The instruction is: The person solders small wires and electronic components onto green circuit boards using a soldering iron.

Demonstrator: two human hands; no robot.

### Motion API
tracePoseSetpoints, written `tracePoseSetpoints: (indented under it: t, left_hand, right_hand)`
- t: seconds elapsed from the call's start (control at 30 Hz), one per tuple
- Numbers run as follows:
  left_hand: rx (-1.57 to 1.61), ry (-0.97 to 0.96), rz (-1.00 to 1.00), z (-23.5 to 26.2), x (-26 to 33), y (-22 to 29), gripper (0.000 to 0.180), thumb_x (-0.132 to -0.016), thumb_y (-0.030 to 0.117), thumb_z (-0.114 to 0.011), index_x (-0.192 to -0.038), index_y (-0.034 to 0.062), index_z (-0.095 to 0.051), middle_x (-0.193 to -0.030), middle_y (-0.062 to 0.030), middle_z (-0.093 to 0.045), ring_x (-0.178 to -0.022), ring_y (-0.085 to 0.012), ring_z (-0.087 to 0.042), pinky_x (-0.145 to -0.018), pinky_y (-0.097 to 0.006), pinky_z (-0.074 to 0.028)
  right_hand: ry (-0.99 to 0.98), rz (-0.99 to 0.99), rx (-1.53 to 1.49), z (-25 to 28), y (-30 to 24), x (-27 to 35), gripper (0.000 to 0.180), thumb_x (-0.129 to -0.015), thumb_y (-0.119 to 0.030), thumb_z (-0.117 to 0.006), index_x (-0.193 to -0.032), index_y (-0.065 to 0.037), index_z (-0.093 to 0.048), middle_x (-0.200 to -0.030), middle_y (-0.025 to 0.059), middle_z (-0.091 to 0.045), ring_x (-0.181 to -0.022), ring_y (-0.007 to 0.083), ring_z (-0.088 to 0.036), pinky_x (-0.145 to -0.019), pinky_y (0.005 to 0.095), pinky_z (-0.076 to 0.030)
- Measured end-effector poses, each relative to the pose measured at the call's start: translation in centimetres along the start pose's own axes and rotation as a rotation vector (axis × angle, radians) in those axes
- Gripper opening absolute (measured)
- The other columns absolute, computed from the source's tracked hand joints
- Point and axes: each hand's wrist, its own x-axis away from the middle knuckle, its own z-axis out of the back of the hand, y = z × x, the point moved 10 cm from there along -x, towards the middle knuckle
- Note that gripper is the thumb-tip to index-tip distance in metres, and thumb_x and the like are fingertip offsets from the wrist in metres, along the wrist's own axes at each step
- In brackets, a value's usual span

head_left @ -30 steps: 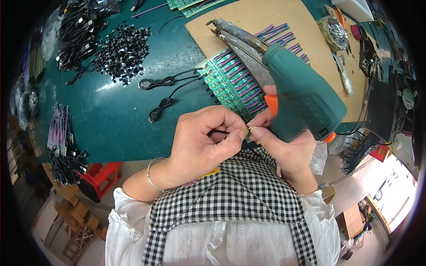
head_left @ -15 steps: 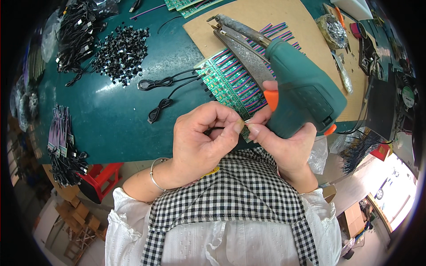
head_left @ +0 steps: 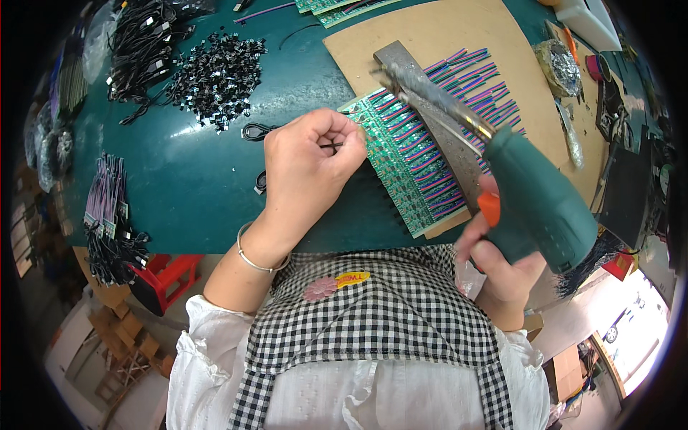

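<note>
The fingers of my left hand (head_left: 312, 158) are pinched on a thin black cable (head_left: 330, 145) at the upper left corner of the green circuit board panel (head_left: 405, 179). My right hand (head_left: 502, 269) is wrapped round the handle of a green soldering gun (head_left: 537, 201) with an orange trigger. Its metal barrel reaches up and left over the panel, with the blurred tip above the panel's upper end. Rows of coloured wires (head_left: 494, 89) stick out from the panel's right side, and a flat metal bar (head_left: 448, 136) lies across them. A coiled black cable (head_left: 256, 132) is partly behind my left hand.
A brown board (head_left: 494, 29) lies under the panel on the green table (head_left: 193, 193). Far left are a heap of small black connectors (head_left: 218, 79) and bundled black cables (head_left: 140, 57). Wired pieces (head_left: 107, 193) hang near the left edge. A foil-wrapped lump (head_left: 557, 68) sits at right.
My hands have parted. The left has gone up to the panel's upper corner with the cable; the right has shifted right with the soldering gun. The whole view has shifted a little too.
</note>
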Motion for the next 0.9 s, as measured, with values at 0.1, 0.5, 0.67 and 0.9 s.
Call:
tracePoseSetpoints:
  t: [0.1,0.5,0.67,0.9]
  left_hand:
    - [-0.076,0.052,-0.066,-0.1,-0.4,0.0,0.005,-0.070,0.000,-0.066,-0.068,-0.0017,-0.062,-0.060,-0.0063,-0.061,-0.052,-0.0075,-0.057,-0.048,-0.020,-0.045]
    - [-0.336,0.081,-0.270,-0.2,-0.7,2.5,0.008,-0.063,0.000,-0.065,-0.061,0.0025,-0.058,-0.052,-0.0058,-0.054,-0.044,-0.0152,-0.054,-0.043,-0.027,-0.042]
    - [-0.322,0.069,-0.276,-0.3,-0.8,2.5,0.008,-0.063,-0.001,-0.064,-0.061,0.0021,-0.057,-0.051,-0.0060,-0.054,-0.044,-0.0157,-0.053,-0.043,-0.028,-0.042]
    - [-0.354,0.057,-0.291,-0.4,-0.9,2.8,0.008,-0.062,-0.001,-0.065,-0.061,0.0017,-0.058,-0.052,-0.0077,-0.055,-0.045,-0.0188,-0.055,-0.044,-0.029,-0.043]
  right_hand:
    - [-0.038,0.021,0.039,1.6,0.0,0.7,0.073,-0.068,-0.013,-0.078,-0.124,0.011,-0.039,-0.118,0.0266,-0.052,-0.056,0.0195,-0.059,-0.044,0.0256,-0.048]
    - [-0.300,0.056,0.258,1.9,1.1,1.3,0.051,-0.071,-0.004,-0.073,-0.112,0.009,-0.045,-0.101,0.0162,-0.053,-0.058,0.0201,-0.058,-0.049,0.0265,-0.049]
    - [-0.338,0.085,0.294,1.8,1.3,1.2,0.047,-0.071,-0.001,-0.072,-0.109,0.009,-0.046,-0.097,0.0147,-0.052,-0.059,0.0199,-0.058,-0.050,0.0266,-0.049]
    - [-0.400,0.035,0.355,1.8,2.4,1.3,0.051,-0.073,-0.006,-0.072,-0.113,0.010,-0.044,-0.098,0.0201,-0.055,-0.057,0.0192,-0.058,-0.049,0.0252,-0.048]
